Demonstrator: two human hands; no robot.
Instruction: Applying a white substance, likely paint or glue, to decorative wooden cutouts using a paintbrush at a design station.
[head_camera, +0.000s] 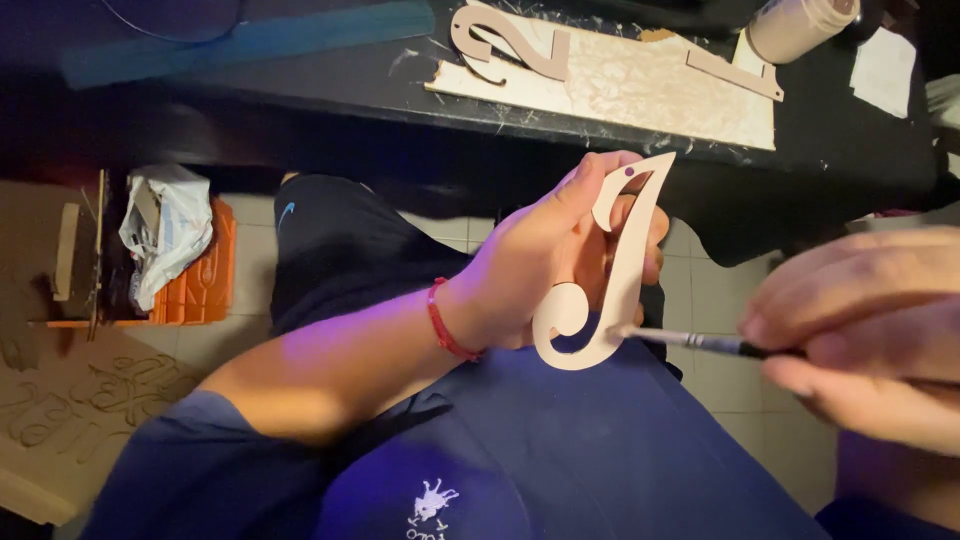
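Hands sit apart over the person's lap, each busy with its own thing. Left hand comes in from the left, a red cord bracelet on the wrist, and grips a flat wooden letter shaped like a curly capital, thumb along its near face and fingers curled behind the stem. The letter stands nearly upright, leaning a little right, its hooked top far and its round curl near, in mid-air above the dark blue shorts. A small dark dot shows near the top of the letter.

Right hand, large and blurred at the right edge, pinches a thin brush by its dark handle. The brush lies almost level, and its pale tip touches the right edge of the letter low down, just beside the curl.

Beyond the knees runs a black table. On it, far and to the right, lies a pale board with shapes cut from it, a cut-out numeral resting on its left end. A tape roll stands at the far right. Down on the left, on the tiled floor, an orange crate holds a crumpled plastic bag, with a carved wooden panel nearer.
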